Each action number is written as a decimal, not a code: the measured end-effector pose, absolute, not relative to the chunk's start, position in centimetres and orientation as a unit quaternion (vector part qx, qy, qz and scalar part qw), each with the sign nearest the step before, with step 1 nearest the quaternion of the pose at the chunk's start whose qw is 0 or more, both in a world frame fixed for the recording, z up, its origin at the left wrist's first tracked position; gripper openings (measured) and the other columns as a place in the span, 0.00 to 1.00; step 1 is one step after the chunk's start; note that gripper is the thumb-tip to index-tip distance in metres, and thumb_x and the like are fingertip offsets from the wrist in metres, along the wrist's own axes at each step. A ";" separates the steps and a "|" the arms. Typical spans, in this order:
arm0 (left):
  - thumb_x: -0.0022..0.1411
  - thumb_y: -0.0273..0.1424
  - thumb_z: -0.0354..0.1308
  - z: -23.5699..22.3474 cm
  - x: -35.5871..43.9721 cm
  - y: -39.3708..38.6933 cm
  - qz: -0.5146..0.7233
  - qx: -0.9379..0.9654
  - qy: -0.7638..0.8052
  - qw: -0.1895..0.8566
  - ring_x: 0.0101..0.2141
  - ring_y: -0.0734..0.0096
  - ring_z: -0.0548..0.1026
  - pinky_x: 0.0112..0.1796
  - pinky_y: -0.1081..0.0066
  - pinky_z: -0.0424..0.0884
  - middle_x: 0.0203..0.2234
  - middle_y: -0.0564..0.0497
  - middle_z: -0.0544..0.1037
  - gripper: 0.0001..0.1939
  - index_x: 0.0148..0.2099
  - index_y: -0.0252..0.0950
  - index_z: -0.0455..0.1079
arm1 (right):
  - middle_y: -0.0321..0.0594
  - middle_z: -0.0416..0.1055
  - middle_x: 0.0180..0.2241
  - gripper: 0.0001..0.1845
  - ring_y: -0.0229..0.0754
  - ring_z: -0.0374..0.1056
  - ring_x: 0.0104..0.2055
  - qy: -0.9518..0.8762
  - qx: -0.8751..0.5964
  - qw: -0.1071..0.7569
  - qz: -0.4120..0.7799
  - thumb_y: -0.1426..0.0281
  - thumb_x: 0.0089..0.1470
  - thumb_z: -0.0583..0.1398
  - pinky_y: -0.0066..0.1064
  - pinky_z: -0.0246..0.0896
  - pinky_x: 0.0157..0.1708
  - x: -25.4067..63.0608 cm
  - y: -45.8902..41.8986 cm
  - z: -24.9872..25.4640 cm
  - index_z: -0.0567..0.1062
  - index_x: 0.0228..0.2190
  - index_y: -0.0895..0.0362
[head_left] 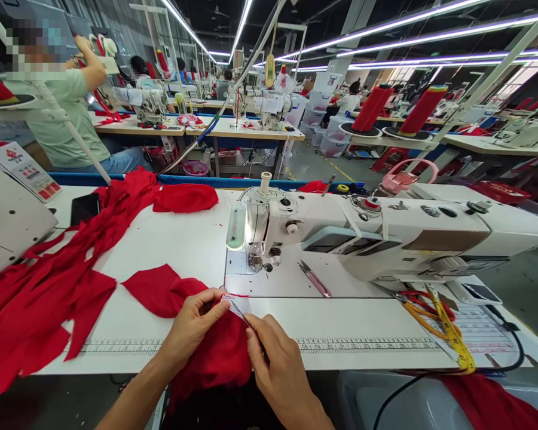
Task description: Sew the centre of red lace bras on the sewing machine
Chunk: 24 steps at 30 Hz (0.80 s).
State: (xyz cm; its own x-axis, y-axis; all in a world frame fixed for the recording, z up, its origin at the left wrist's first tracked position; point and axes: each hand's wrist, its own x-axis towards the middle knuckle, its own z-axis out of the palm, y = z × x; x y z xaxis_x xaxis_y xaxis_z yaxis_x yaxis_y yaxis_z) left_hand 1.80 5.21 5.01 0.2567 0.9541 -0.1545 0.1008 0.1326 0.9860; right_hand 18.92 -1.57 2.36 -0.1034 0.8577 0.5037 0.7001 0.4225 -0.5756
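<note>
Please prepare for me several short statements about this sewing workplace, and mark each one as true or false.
1. The left hand grips red fabric with a white label. True.
2. The right hand is empty. False: the right hand holds a slim pointed tool.
3. Pink-handled thread snips lie in front of the sewing machine. True.
4. The two large thread cones behind the machine, at the right, are blue. False: the thread cones are red.
5. A yellow tape measure lies by the orange-handled scissors. True.
</note>
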 end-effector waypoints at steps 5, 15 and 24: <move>0.59 0.45 0.64 5.2 1.9 5.2 0.373 0.544 0.482 0.576 0.38 0.63 0.71 0.41 0.69 0.67 0.33 0.51 0.77 0.16 0.38 0.37 0.77 | 0.40 0.71 0.33 0.15 0.41 0.71 0.32 -0.728 -0.538 0.413 0.099 0.71 0.69 0.49 0.30 0.70 0.32 18.5 -1.7 2.1 0.72 0.50 0.57; 0.60 0.44 0.64 5.0 1.8 5.1 0.375 0.530 0.476 0.593 0.36 0.67 0.69 0.39 0.72 0.66 0.31 0.52 0.75 0.14 0.35 0.37 0.76 | 0.41 0.73 0.35 0.15 0.42 0.72 0.34 -0.713 -0.540 0.432 0.111 0.72 0.69 0.49 0.31 0.71 0.36 17.9 -1.8 1.3 0.71 0.51 0.55; 0.56 0.46 0.67 5.1 2.0 5.4 0.381 0.494 0.476 0.620 0.33 0.68 0.69 0.35 0.73 0.66 0.29 0.53 0.74 0.17 0.33 0.36 0.75 | 0.41 0.73 0.36 0.14 0.40 0.72 0.36 -0.680 -0.529 0.500 0.091 0.74 0.68 0.49 0.29 0.68 0.34 18.1 -1.6 1.6 0.68 0.51 0.54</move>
